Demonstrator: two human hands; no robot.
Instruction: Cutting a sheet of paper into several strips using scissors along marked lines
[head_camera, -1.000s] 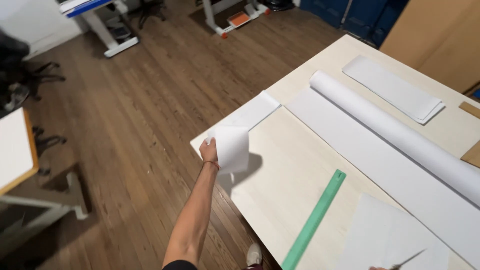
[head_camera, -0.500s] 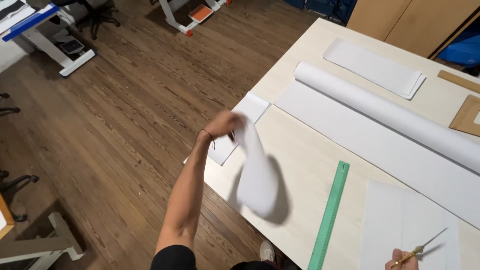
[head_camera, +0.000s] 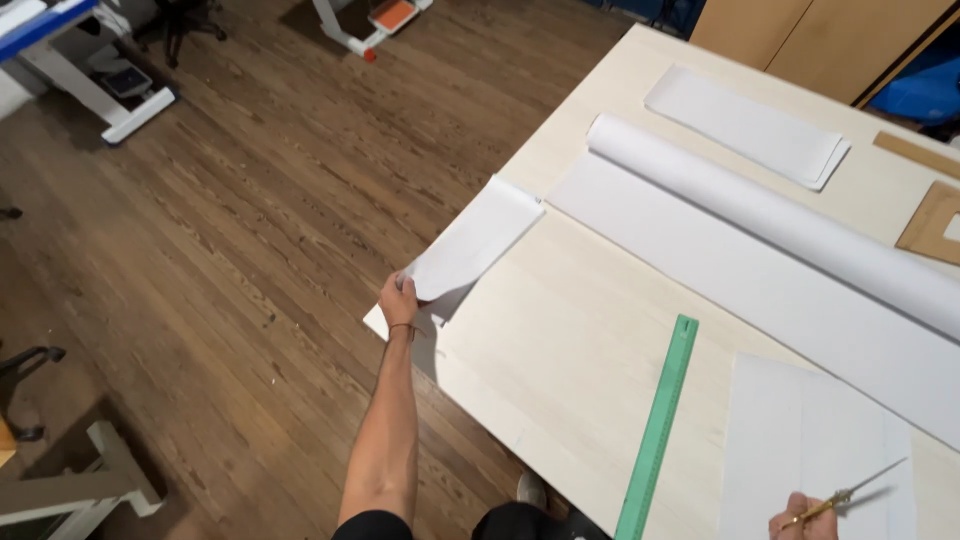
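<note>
A pale wooden bench (head_camera: 560, 330) stands over a dark plank floor. The left hand (head_camera: 398, 300) pinches the near end of a long white paper strip (head_camera: 470, 245) at the bench's left corner; its long axis runs up and right from that grip. The right hand (head_camera: 800, 515), far off, clasps thin brass scissors (head_camera: 845, 495).

Green ruler (head_camera: 657, 428), flat on pale wooden table (head_camera: 560, 330). Long white paper roll (head_camera: 770, 222), partly unrolled. Folded white sheets (head_camera: 745, 125) near far edge. Cardboard pieces (head_camera: 930, 215) at right. Brown plank floor (head_camera: 220, 220). White-legged desk (head_camera: 75, 60) beyond.
</note>
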